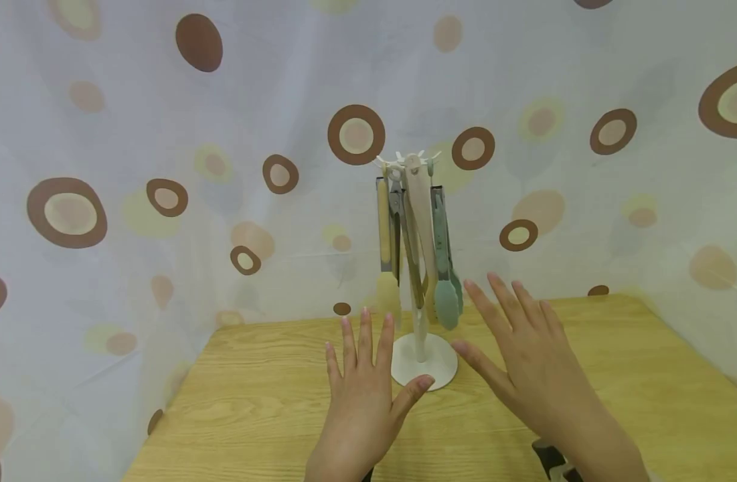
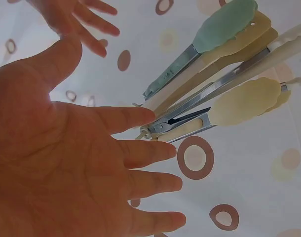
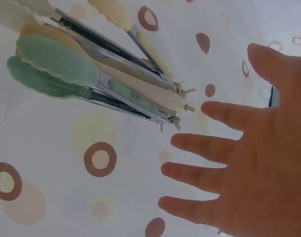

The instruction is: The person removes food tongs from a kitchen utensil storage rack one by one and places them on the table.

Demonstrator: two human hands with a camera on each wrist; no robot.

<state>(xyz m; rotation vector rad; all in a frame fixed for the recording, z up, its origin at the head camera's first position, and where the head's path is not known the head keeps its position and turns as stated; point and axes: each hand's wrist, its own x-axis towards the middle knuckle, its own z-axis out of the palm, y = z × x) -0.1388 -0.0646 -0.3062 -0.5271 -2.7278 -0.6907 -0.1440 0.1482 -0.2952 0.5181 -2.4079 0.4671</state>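
Observation:
A white rack (image 1: 442,367) with a round base and a ring of hooks stands on the table, hung with several kitchen tongs. Yellow-tipped tongs (image 1: 388,292) are on its left side, green-tipped tongs (image 1: 446,304) on its right. Between them hang beige tongs (image 1: 421,207) and metal-armed tongs (image 2: 206,93) with pale tips. My left hand (image 1: 359,408) is raised in front of the rack's left side, fingers spread and holding nothing. To the right, my right hand (image 1: 539,368) is also spread, its fingertips near the green tips in the head view. Both palms face the rack.
The wood-grain table (image 1: 254,402) extends to both sides of the rack. Behind it and along the sides hangs a pale sheet (image 1: 296,234) patterned with brown rings and spots. A dark strap (image 1: 549,458) shows at my right wrist.

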